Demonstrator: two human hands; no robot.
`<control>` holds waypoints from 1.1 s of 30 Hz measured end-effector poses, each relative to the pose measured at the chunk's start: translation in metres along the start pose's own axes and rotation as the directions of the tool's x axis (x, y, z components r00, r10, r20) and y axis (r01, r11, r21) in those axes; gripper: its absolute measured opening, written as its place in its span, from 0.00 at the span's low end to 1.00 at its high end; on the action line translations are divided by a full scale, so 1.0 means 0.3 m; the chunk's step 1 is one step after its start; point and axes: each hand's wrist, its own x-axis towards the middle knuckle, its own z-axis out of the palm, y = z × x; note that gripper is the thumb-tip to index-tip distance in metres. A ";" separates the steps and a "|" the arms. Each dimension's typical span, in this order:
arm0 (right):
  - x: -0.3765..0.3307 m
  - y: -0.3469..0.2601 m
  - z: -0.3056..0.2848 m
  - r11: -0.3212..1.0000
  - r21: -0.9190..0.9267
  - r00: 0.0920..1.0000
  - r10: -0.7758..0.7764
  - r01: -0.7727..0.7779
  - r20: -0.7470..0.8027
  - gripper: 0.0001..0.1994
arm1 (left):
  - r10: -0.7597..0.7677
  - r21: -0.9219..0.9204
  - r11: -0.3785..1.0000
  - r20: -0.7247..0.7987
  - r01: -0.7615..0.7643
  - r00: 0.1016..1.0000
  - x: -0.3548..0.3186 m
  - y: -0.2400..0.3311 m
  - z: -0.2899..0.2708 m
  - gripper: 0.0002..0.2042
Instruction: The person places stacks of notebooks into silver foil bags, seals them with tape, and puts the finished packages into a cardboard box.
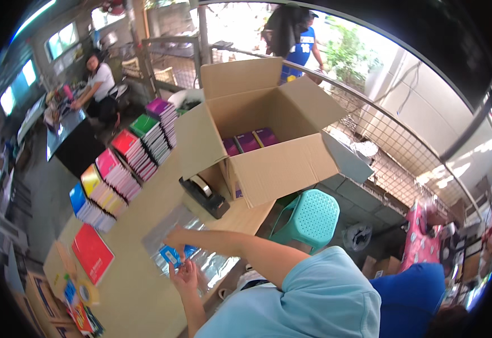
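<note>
A: What is nearest?

B: The person's two hands, low in the view over the near part of the table. The left hand is raised with its fingers loosely curled under a small blue packet. The right hand reaches in from the right and pinches the top of that same packet. So both hands grasp it, just above the table.

A: And under them?

B: A clear plastic sheet lies flat on the table, reaching right toward the near edge. I cannot tell whether the packet touches it.

A: To the left?

B: A red notebook lies flat, well apart from the hands. Nearer the left corner sits a heap of small colourful items with a roll of yellow tape.

A: Farther out?

B: A black tape dispenser stands just beside a large open cardboard box, which overhangs the right edge of the table. Purple books stand inside the box. Left of it, a row of notebook stacks runs from blue nearest through yellow, pink, red and green to purple farthest.

A: Off the table?

B: A teal plastic stool stands on the floor to the right, below the box. Far left, a person in a white shirt sits at another desk. Far behind the box, a person in a blue shirt stands beyond a railing.
</note>
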 end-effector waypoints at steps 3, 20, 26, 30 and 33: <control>-0.088 0.141 0.064 0.984 0.094 0.988 0.155 -0.155 0.000 0.53 | -0.181 0.171 0.975 0.229 0.143 0.957 0.091 -0.089 0.052 0.24; -0.402 0.012 0.379 0.723 0.614 0.414 0.476 0.317 -0.775 0.52 | 0.308 0.535 -0.080 0.816 -0.841 0.489 -0.024 -0.261 0.061 0.47; -0.490 0.014 0.358 0.757 0.598 0.538 0.399 0.263 -0.742 0.53 | 0.376 0.545 -0.308 0.822 -0.780 0.427 -0.044 -0.244 0.044 0.44; -0.600 -0.004 0.207 0.900 0.379 0.494 0.235 0.214 -0.837 0.50 | 0.478 0.559 -0.331 0.794 -0.760 0.376 -0.135 -0.216 0.093 0.35; -0.735 0.006 0.012 0.961 -0.024 0.585 -0.188 0.277 -0.789 0.41 | 0.341 0.485 -0.470 0.871 -0.738 0.355 -0.152 -0.176 0.111 0.33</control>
